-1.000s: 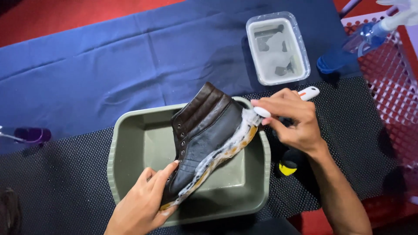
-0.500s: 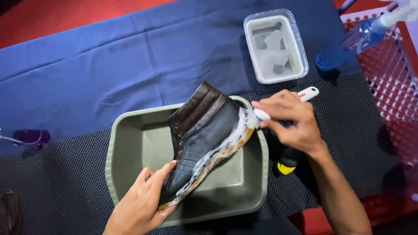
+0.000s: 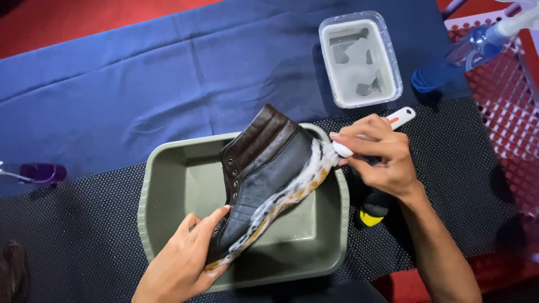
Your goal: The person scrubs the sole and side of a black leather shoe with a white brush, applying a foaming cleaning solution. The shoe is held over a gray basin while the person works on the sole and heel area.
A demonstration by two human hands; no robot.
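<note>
Foam coats the sole edge of one dark brown leather high-top boot (image 3: 264, 168), which is held tilted over one grey-green rectangular plastic basin (image 3: 168, 185), heel up near the basin's far right corner and toe down toward the near side. One left hand (image 3: 182, 261) is curled around the toe end, fingers wrapped over the upper and thumb under the sole. One right hand (image 3: 379, 160) is closed on one white-handled brush with an orange mark (image 3: 400, 116), its head pressed against the foamy heel. Both hands are bare, and both are holding something.

Beyond the basin, on one dark blue cloth (image 3: 140, 84), stands one clear rectangular plastic tub of soapy water (image 3: 360, 59). One blue spray bottle with a white nozzle (image 3: 466, 53) lies at the upper right on one red perforated mat (image 3: 505, 112). One small purple object (image 3: 40, 173) sits at the left edge. One black and yellow object (image 3: 373, 210) rests just right of the basin on one black dotted mat (image 3: 73, 241)
</note>
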